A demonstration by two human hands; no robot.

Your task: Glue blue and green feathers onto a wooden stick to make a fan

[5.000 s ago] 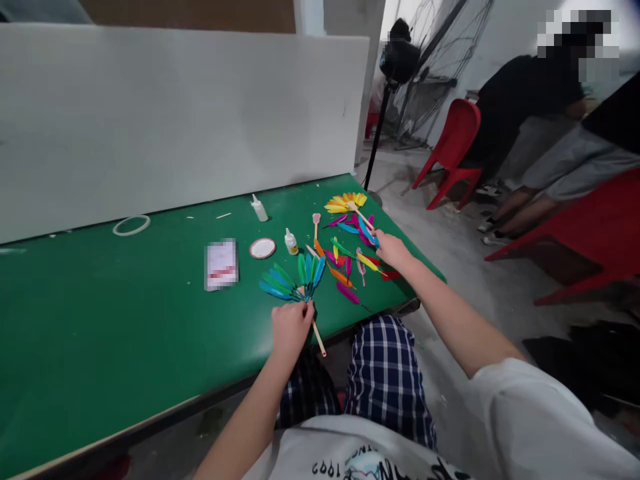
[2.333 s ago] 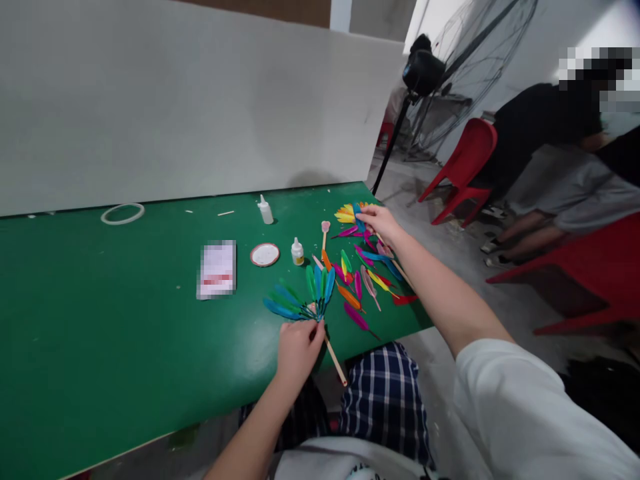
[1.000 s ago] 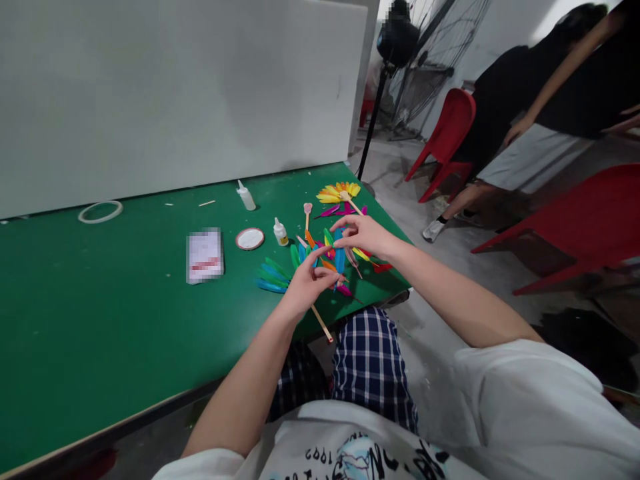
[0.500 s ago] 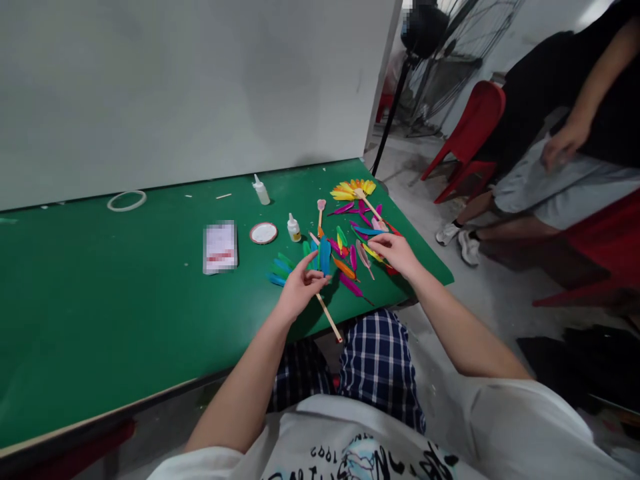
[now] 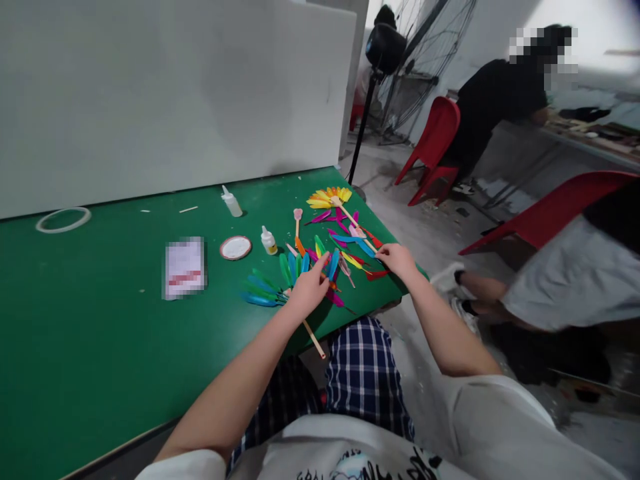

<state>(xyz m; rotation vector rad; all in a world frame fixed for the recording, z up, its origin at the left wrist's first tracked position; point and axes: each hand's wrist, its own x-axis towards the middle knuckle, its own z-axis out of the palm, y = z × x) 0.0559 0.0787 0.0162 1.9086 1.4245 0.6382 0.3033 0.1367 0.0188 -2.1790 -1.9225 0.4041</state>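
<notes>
My left hand [image 5: 311, 288] is closed around the base of a blue feather [image 5: 334, 264], above a wooden-handled fan of blue and green feathers [image 5: 263, 288]. The fan's stick [image 5: 314, 340] reaches past the table's front edge. My right hand [image 5: 396, 259] is closed at the right side of the feather pile, by the end of a blue feather [image 5: 363, 245]; its fingertips are too small to show surely what they pinch. Loose magenta, yellow, red and orange feathers lie between the hands. Behind them rests a yellow feather fan [image 5: 330, 198] on a stick.
On the green table [image 5: 100, 347] are two glue bottles [image 5: 231, 203], [image 5: 269, 241], a round white dish [image 5: 236, 248], a blurred-out packet [image 5: 185, 268] and a white ring [image 5: 63, 220]. Red chairs [image 5: 440, 133] and two people are at the right.
The view has turned rightward. My left hand has moved right, off the blue and green fan, with a blue feather. My right hand has shifted toward the right edge of the pile.
</notes>
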